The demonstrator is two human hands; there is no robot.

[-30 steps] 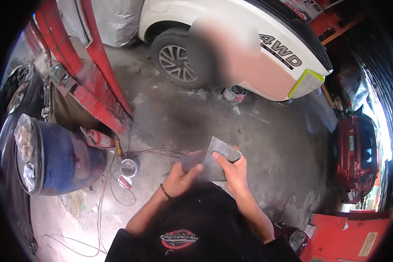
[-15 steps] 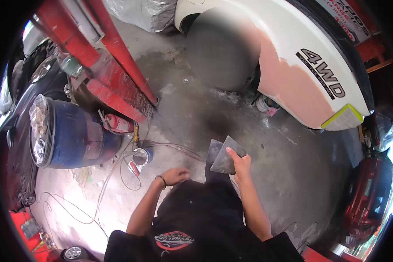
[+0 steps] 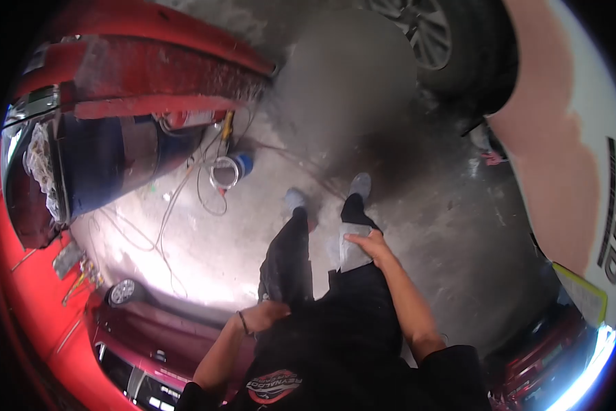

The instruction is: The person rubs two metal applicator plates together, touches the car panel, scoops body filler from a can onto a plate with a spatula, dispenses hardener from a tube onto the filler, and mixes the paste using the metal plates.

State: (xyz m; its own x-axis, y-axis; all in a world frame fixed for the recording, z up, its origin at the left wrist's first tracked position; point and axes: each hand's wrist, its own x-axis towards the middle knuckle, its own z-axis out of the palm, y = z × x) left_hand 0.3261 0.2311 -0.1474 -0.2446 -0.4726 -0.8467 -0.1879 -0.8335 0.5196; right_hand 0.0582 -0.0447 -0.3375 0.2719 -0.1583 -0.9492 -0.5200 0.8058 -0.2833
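With right hand point(image 3: 373, 248) closed on overlapping flat plates point(image 3: 352, 257), thumb pressed on top, over right leg point(image 3: 356, 207). With left hand point(image 3: 265, 316) low beside left leg point(image 3: 287, 264), how far open impossible to tell. Seemingly only holding; calls for firm thumb pressure.

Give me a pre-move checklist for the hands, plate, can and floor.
1. Plate gripped in right hand: ok, thumb across its face.
2. Left hand free: cannot tell, fingers blur against dark clothing.
3. Plate face clean: cannot tell, no detail at this size.
4. Can upright and open: ok, standing on the floor.
5. Plate at the pink patch on the white vehicle: not ok, held in front of the leg, away from the bodywork.
6. Floor free of trip hazards: not ok, hoses run near the shoes.
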